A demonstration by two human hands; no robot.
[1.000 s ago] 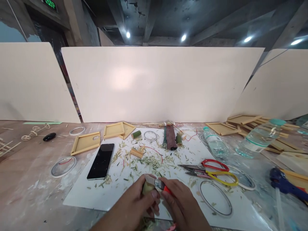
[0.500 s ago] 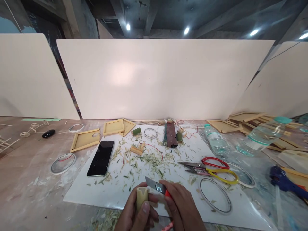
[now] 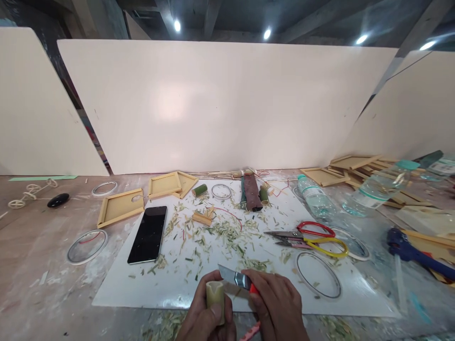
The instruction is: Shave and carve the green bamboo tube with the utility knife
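Observation:
At the front middle, my left hand is closed around a short pale bamboo tube, held upright with a notch in its top rim. My right hand grips a utility knife with a red handle. Its blade points left, just above the tube's rim and close to my left fingertips; whether it touches the tube I cannot tell. Beneath and beyond both hands lies a white sheet, strewn with green and pale bamboo shavings.
A black phone lies left on the sheet. Red- and yellow-handled scissors and a wire ring are at right. Two water bottles, one nearer, and a blue glue gun stand or lie farther right. A white panel closes the back.
The view has shifted slightly. Both hands, with the tube and knife, sit a little lower and to the right in the picture. Their hold is the same.

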